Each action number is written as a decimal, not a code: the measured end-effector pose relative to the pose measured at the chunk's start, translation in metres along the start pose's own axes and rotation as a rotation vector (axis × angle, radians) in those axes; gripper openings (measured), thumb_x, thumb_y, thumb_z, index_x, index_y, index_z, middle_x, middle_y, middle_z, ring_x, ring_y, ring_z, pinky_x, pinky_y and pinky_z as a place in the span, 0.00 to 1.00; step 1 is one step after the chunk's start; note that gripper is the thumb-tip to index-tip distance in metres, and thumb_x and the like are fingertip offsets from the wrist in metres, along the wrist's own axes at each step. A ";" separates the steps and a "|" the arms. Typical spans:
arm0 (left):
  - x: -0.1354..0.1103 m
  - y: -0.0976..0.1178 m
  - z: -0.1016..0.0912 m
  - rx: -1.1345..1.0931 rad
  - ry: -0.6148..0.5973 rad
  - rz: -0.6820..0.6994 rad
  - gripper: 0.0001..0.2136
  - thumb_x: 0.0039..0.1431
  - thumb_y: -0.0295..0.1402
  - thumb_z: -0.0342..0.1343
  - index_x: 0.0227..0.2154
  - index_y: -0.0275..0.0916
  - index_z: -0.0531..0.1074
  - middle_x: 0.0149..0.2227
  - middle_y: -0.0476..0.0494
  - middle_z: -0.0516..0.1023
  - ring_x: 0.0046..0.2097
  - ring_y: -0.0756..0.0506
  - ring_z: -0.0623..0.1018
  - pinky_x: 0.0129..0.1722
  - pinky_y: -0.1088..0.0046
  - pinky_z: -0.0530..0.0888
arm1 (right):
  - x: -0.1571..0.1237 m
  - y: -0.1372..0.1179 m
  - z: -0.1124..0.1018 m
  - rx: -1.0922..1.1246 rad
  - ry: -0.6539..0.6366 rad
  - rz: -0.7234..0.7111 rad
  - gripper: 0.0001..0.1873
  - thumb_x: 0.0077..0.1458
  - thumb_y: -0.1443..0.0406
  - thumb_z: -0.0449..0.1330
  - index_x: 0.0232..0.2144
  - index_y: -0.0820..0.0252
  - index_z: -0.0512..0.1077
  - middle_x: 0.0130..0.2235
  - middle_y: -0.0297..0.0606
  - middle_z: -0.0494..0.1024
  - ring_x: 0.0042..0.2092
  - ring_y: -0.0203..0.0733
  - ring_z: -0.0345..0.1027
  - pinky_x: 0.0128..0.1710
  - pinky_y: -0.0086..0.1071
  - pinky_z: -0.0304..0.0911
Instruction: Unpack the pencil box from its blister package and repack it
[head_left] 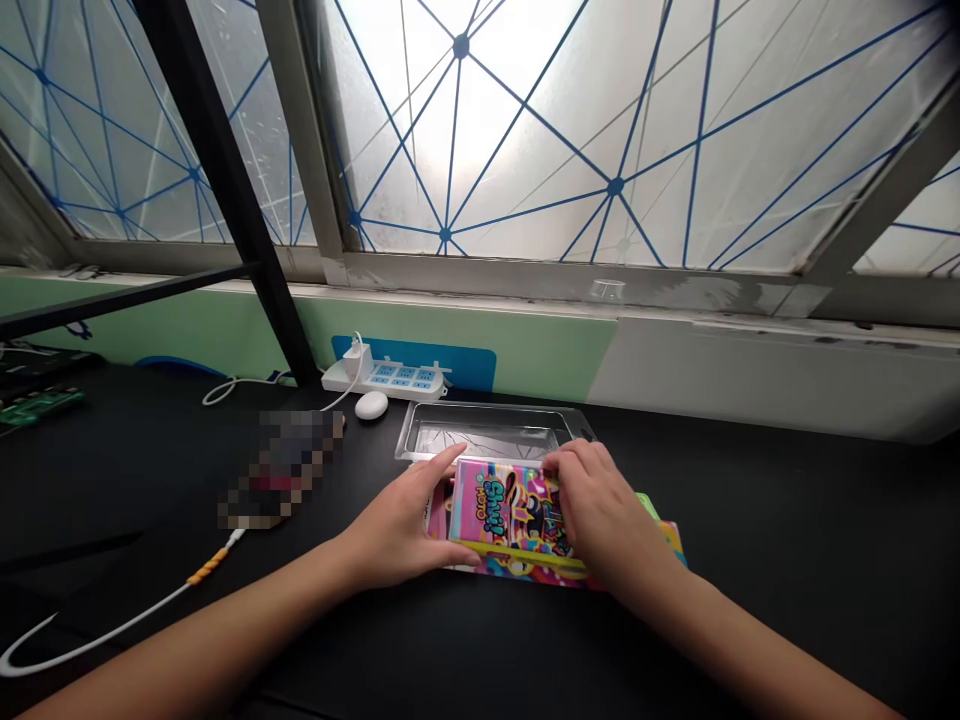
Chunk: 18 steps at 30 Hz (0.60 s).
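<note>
A flat, colourful printed box with a pink cartoon face and a yellow side edge lies in front of me on a larger printed card. My left hand curves round the box's left end, thumb along the near edge and fingers at the far edge. At the right end, my right hand rests with its fingers curled over the box and partly hides it. Just behind the box sits a clear plastic tray. Bright green and yellow parts of the printed matter show beyond my right hand.
A phone-like, blurred-out item with a white cable lies to the left. Farther back are a white power strip and a white oval case. A black metal post rises at left before the window. A green circuit board lies far left.
</note>
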<state>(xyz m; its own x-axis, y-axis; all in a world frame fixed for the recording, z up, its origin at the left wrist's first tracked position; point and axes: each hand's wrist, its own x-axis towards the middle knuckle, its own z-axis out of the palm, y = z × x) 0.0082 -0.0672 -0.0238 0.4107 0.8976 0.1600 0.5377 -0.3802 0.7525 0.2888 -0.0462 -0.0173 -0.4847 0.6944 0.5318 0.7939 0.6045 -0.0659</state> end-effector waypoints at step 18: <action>0.003 -0.006 -0.026 0.007 -0.179 0.032 0.28 0.63 0.53 0.61 0.61 0.45 0.73 0.66 0.39 0.71 0.66 0.34 0.71 0.65 0.54 0.68 | -0.031 -0.022 -0.101 0.367 -0.511 -0.167 0.24 0.49 0.44 0.72 0.41 0.49 0.77 0.45 0.38 0.82 0.45 0.48 0.77 0.41 0.36 0.74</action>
<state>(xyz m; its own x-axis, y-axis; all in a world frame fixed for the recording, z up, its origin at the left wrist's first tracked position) -0.0128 -0.0569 -0.0113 0.5516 0.8314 0.0675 0.5271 -0.4101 0.7443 0.3236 -0.1208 0.0527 -0.7766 0.6225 0.0969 0.5590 0.7518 -0.3497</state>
